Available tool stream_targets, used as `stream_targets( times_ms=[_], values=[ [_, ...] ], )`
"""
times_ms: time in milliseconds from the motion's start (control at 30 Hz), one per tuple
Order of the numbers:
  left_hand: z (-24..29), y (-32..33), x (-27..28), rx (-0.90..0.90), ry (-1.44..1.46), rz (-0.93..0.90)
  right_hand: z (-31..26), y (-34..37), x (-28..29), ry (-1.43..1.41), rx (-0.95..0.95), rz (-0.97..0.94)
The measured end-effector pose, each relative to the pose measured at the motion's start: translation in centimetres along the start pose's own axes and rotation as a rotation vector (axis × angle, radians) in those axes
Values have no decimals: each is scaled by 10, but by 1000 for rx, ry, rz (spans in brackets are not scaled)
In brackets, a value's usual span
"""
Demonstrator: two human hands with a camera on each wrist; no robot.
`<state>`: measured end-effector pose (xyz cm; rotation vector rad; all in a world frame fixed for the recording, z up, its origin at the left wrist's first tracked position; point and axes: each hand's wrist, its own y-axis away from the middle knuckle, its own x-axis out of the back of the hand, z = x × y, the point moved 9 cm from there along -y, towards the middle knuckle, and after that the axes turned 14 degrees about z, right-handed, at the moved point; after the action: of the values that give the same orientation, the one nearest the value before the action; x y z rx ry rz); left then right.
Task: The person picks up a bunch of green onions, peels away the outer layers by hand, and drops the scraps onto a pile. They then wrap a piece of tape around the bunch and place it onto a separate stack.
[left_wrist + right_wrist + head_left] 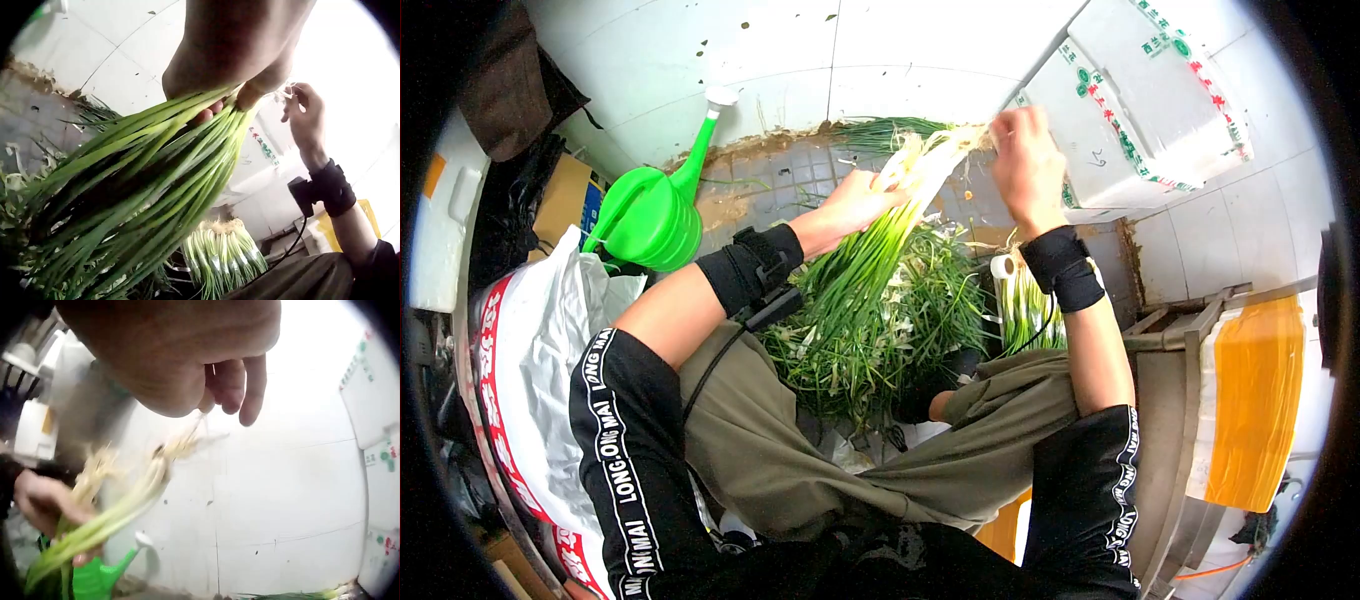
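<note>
My left hand (850,208) grips a bunch of green onions (920,185) around the stems, with the green leaves hanging toward me and the pale root ends pointing up and right. In the left wrist view the leaves (150,169) fan out below that hand. At the root ends is my right hand (1030,165). Its thumb and forefinger pinch thin strands at the roots (184,445) in the right wrist view. Below the bunch lies a heap of loose green onions and peelings (880,330) on the floor, between the legs.
A stack of pale bundled green onions (225,250) stands right of the heap, with a white roll (1002,266) by it. More green onions (890,133) lie along the wall. A green watering can (645,215) stands left, white foam boxes (1140,110) right.
</note>
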<state>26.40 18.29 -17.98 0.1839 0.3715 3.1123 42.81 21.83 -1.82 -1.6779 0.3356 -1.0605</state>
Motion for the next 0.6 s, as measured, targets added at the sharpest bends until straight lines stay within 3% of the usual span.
stream_targets(
  times_ms=[33, 167, 300, 367, 433, 467, 567, 600],
  values=[
    [-11, -2, -2, 7, 12, -47, 13, -7, 6, 70, -40, 56],
    [-16, -2, 3, -11, 109, -87, 57, 17, -3, -59, -274, -40],
    [6, 5, 8, -12, 222, -72, 55, 79, -53, -108, -405, -638],
    [4, -8, 15, -57, 201, -36, 50, 115, -80, -170, -318, -822],
    [14, -2, 13, -66, 227, -36, 13, 129, -73, -372, -24, -899],
    [17, -2, 14, -73, 227, -7, 9, 137, -73, -386, -9, -955],
    [11, -6, 20, -77, 195, 68, -7, 108, -57, -304, -44, -786],
    [7, -7, 24, -73, 169, 120, -8, 96, -56, -277, -160, -751]
  ],
)
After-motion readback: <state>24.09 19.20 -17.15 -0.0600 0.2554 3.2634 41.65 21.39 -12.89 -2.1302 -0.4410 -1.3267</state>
